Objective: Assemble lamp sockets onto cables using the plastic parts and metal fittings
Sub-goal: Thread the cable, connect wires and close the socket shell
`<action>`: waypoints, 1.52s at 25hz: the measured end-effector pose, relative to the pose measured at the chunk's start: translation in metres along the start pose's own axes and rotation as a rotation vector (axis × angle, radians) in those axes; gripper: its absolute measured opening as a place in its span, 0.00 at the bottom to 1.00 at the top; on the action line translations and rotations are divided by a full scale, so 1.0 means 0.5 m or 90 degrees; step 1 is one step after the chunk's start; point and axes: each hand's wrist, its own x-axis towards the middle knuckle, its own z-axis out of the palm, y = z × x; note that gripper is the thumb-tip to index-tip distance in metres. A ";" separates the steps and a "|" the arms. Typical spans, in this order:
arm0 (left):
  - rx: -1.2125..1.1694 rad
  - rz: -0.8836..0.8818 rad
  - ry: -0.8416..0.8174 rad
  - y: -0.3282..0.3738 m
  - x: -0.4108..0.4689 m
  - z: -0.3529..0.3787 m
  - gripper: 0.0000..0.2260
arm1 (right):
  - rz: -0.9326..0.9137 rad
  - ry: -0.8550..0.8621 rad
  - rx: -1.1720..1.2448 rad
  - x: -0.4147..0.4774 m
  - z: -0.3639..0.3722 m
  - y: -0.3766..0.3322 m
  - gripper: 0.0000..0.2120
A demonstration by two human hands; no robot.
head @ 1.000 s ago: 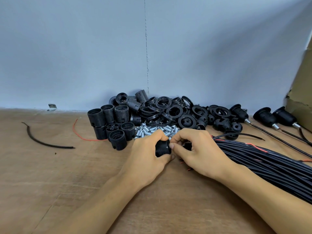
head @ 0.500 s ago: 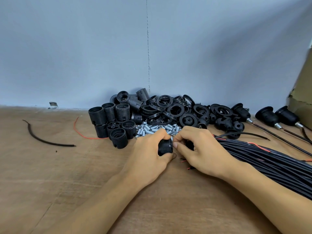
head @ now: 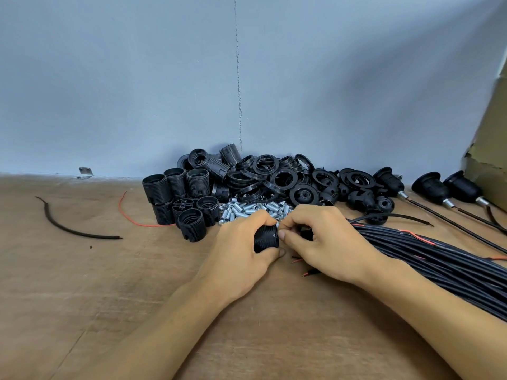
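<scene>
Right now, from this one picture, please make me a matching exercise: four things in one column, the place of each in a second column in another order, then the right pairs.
Things
1. threaded socket barrel
2. silver metal fittings
3. black cable bundle
4. short black cable scrap

Places
A. alone, far left on the table
B. heaped just in front of the pile of black plastic rings and caps
C. gripped by the left hand
D. spread along the table's right side

Pairs: 1-C, 2-B, 3-D, 4-A
</scene>
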 end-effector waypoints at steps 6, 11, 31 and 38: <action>-0.051 -0.088 0.095 0.001 0.003 -0.005 0.19 | 0.123 -0.260 -0.134 0.032 -0.097 0.018 0.29; -0.123 -0.100 0.107 0.007 0.002 -0.009 0.17 | 0.100 -0.209 -0.101 0.029 -0.095 0.036 0.07; -0.377 -0.156 0.000 -0.003 0.012 -0.011 0.18 | 0.004 -0.127 0.084 0.031 -0.108 0.042 0.09; -0.346 -0.183 -0.012 0.006 0.008 -0.010 0.18 | -0.043 -0.122 0.036 0.032 -0.100 0.038 0.11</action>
